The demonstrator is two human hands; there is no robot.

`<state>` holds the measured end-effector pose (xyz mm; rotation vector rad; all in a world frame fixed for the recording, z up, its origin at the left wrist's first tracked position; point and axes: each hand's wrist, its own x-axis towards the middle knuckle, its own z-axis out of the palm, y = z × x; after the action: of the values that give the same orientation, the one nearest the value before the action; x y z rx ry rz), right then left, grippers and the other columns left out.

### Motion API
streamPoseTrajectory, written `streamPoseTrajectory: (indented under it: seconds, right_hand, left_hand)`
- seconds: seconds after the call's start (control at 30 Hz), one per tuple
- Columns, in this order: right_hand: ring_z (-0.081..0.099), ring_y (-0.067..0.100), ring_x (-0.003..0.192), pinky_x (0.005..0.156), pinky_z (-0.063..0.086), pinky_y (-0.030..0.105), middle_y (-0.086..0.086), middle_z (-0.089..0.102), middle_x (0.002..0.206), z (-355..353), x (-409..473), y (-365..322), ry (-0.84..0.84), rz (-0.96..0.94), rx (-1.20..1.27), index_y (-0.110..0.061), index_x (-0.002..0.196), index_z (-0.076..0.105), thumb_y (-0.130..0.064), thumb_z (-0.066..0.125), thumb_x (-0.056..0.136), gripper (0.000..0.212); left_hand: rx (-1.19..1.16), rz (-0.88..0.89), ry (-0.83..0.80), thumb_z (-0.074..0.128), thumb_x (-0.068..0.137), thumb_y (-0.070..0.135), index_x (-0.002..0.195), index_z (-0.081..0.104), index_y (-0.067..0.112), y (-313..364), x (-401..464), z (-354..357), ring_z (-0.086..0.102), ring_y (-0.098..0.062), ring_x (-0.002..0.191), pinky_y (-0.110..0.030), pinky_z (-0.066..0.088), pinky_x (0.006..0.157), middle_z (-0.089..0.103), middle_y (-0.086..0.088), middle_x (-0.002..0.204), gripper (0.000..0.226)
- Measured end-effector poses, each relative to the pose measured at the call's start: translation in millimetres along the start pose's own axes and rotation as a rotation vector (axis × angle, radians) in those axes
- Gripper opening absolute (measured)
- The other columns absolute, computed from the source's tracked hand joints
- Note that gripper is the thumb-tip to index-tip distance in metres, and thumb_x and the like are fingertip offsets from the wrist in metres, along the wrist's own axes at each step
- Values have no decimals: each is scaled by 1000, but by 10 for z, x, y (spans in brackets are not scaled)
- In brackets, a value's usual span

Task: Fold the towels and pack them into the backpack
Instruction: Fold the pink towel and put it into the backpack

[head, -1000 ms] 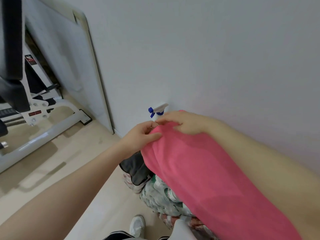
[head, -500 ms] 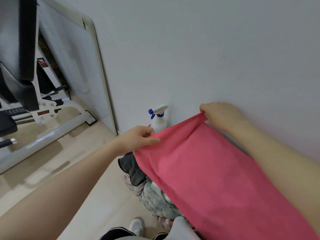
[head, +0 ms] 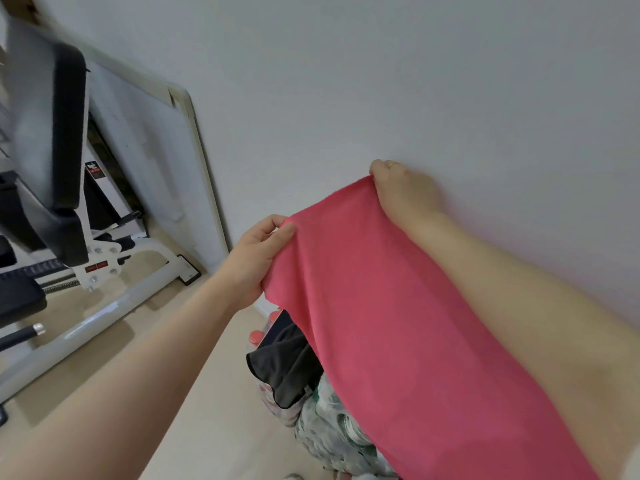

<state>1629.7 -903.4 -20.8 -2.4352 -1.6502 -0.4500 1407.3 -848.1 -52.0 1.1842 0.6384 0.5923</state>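
Observation:
I hold a pink towel [head: 398,323] stretched out in the air in front of me. My left hand [head: 258,254] pinches its left top corner. My right hand [head: 401,188] grips the right top corner, higher up and close to the wall. The towel hangs down toward me and covers much of what lies below. Under it a black cloth [head: 287,365] and a pale green patterned fabric [head: 332,431] lie on the floor. I see no backpack that I can tell apart.
A grey wall [head: 381,81] stands right behind my hands. A white framed board [head: 162,161] leans against it at the left. A white and black exercise machine [head: 59,209] fills the left side. Beige floor [head: 207,393] shows between.
My hands have moved apart and upward, spreading the towel's top edge. The view has tilted, and the spray bottle by the wall is now hidden behind the towel.

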Motion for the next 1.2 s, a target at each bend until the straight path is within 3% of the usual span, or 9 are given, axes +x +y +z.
streamPoseTrajectory:
  seconds: [0.13, 0.3, 0.53, 0.63, 0.8, 0.9, 1.0, 1.1, 1.2]
  right_hand:
    - [58, 33, 86, 62, 38, 32, 9, 52, 112, -120, -302, 191, -5, -13, -3, -8, 106, 55, -11, 40, 94, 20]
    - [63, 38, 70, 66, 47, 38, 15, 69, 87, -337, -1164, 675, 115, 4, 19, -8, 97, 67, -17, 44, 91, 25]
    - [63, 2, 61, 68, 46, 21, 6, 64, 67, -858, -2315, 1300, 21, 419, 713, -15, 75, 60, 7, 45, 82, 27]
    - [58, -4, 49, 61, 42, 21, 2, 62, 63, -1052, -2759, 1495, 34, 602, 878, -18, 62, 57, -5, 45, 88, 32]
    - [59, 17, 69, 60, 44, 24, -1, 60, 76, -999, -3528, 1769, -111, 725, 692, -18, 83, 59, -13, 62, 84, 6]
    - [56, 23, 94, 76, 43, 29, 0, 53, 100, -937, -3832, 1839, -234, 777, 569, -9, 118, 55, -12, 63, 84, 35]
    - [53, 22, 83, 61, 38, 28, 3, 59, 82, -905, -4003, 1849, -391, 739, 411, -9, 82, 63, -15, 63, 82, 6]
    - [53, 18, 80, 69, 41, 29, 6, 65, 90, -837, -4086, 1846, -444, 744, 367, -4, 87, 67, -16, 60, 84, 14]
    - [55, 21, 78, 67, 40, 28, 12, 69, 96, -771, -4054, 1850, -427, 769, 322, -1, 88, 69, -14, 54, 87, 19]
  left_hand:
    - [36, -22, -94, 52, 91, 19, 69, 59, 20, 73, -137, 226, 59, -6, 55, -18, 49, 53, 65, 7, 63, 24]
    - [118, -42, -331, 54, 88, 16, 58, 62, 21, 0, -550, 882, 56, -7, 54, -18, 48, 53, 62, 4, 62, 31]
    - [345, -11, -647, 54, 89, 7, 65, 55, 10, -293, -1281, 1883, 49, -1, 51, -11, 42, 55, 55, 10, 53, 25]
    - [438, -64, -874, 53, 89, 2, 68, 57, 12, -420, -1575, 2208, 50, 2, 52, -10, 42, 56, 57, 14, 54, 24]
    - [610, -193, -1062, 58, 87, 4, 71, 54, 16, -755, -1978, 2622, 42, 2, 48, -8, 38, 53, 48, 12, 51, 20]
    - [692, -217, -1117, 58, 88, 5, 71, 51, 14, -914, -2154, 2780, 37, 3, 43, -5, 33, 48, 44, 17, 45, 20]
    - [903, -152, -1169, 60, 88, 15, 78, 58, 12, -1049, -2224, 2883, 38, 3, 46, -9, 34, 52, 46, 17, 49, 10]
    - [1262, -59, -1167, 53, 90, 35, 93, 63, 9, -1200, -2159, 2935, 49, -4, 61, -22, 43, 63, 59, 7, 71, 27]
    - [1287, 120, -899, 49, 93, 36, 101, 63, 10, -1227, -1952, 2983, 52, -15, 75, -24, 38, 68, 60, -2, 81, 30]
